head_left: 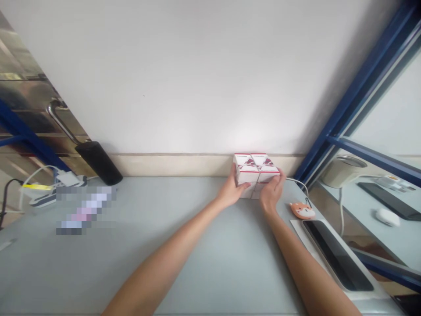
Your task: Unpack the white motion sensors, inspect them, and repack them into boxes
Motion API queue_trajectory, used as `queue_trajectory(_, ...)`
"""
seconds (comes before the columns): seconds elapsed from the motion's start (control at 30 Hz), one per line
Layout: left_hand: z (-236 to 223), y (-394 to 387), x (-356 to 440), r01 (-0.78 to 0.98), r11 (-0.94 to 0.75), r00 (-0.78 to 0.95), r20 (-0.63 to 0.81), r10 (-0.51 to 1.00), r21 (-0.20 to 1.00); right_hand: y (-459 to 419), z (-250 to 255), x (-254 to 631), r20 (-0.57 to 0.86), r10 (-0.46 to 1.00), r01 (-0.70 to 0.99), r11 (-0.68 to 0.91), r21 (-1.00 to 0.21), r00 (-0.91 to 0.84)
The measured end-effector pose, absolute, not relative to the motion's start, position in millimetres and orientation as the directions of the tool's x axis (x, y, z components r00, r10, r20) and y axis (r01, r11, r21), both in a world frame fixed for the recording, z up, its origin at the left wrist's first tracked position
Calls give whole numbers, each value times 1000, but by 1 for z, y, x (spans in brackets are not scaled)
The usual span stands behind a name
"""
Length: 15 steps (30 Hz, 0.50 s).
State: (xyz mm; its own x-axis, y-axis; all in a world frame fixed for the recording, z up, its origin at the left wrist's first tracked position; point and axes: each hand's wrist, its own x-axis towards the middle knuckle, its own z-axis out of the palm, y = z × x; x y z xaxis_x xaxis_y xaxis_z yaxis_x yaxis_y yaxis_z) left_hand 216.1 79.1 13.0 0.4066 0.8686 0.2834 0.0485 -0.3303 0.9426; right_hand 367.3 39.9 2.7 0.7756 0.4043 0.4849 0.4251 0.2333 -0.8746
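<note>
Against the far wall stands a block of small white cartons (pixel 247 176) with red edges and a dark red pattern on top. Two sit side by side in the upper layer, with more white cartons beneath them. My left hand (pixel 231 189) presses on the left side, its thumb across the front face. From the right, my right hand (pixel 271 192) clasps the block with its fingers along that side. The palms and some fingertips are hidden.
On the grey table (pixel 210 272), an orange animal-faced case (pixel 302 210) and a dark-screened device (pixel 337 254) lie right. A black cylinder (pixel 98 162), power strip (pixel 59 191) and blurred-out item (pixel 85 211) are left. Blue frame bars (pixel 329 127) border the right side.
</note>
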Motion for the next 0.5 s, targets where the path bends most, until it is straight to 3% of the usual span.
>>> queue_trajectory(0.07,8,77,189,250,-383,506,217,835,889,38,5,367,524,387,459,254,-852,759)
queue_trajectory(0.17,0,71,134,336,-415,535,191,823,846,31,14,362,636,330,561,301,-771,697)
queue_trajectory(0.27,-4,67,77,388,-527,601,225,766,756,23,23,349,843,404,806,325,-495,355)
queue_trajectory(0.37,-2,72,33,462,-586,641,205,739,666,20,24,335,860,504,917,301,-262,80)
queue_trajectory(0.5,-2,82,10,508,-525,590,169,790,683,22,16,327,841,539,927,292,-234,43)
